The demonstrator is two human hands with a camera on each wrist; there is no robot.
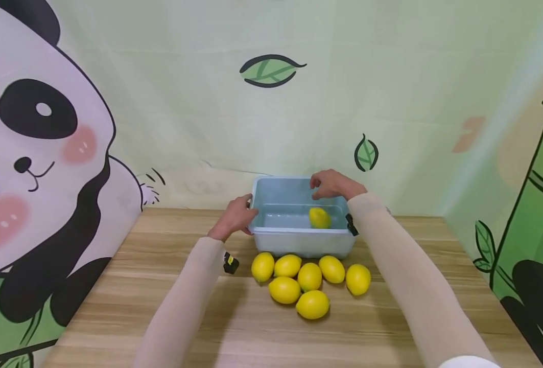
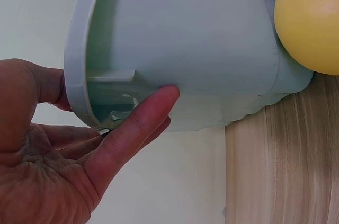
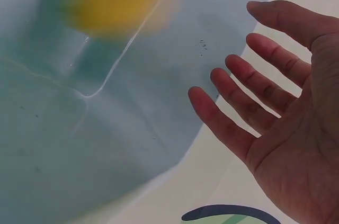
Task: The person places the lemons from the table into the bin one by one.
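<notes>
A light blue plastic bin [image 1: 299, 243] stands on the table near the wall. My left hand [image 1: 237, 214] holds its left end, the thumb over the rim and the fingers against the outside; the left wrist view shows this hand [image 2: 69, 155] around the rim. Above the bin's back right part is my right hand [image 1: 333, 185], with nothing in it. Its fingers [image 3: 228, 123] are spread and relaxed in the right wrist view. Below that hand, one yellow lemon [image 1: 320, 218] is inside the bin; the same lemon [image 3: 122, 1] looks blurred from the right wrist.
Several lemons [image 1: 310, 277] lie grouped on the wooden table [image 1: 161, 266] in front of the bin. One of them [image 2: 312, 20] is close to the bin's wall. Behind the table hangs a pale green backdrop [image 1: 197, 128] with a printed panda and leaves.
</notes>
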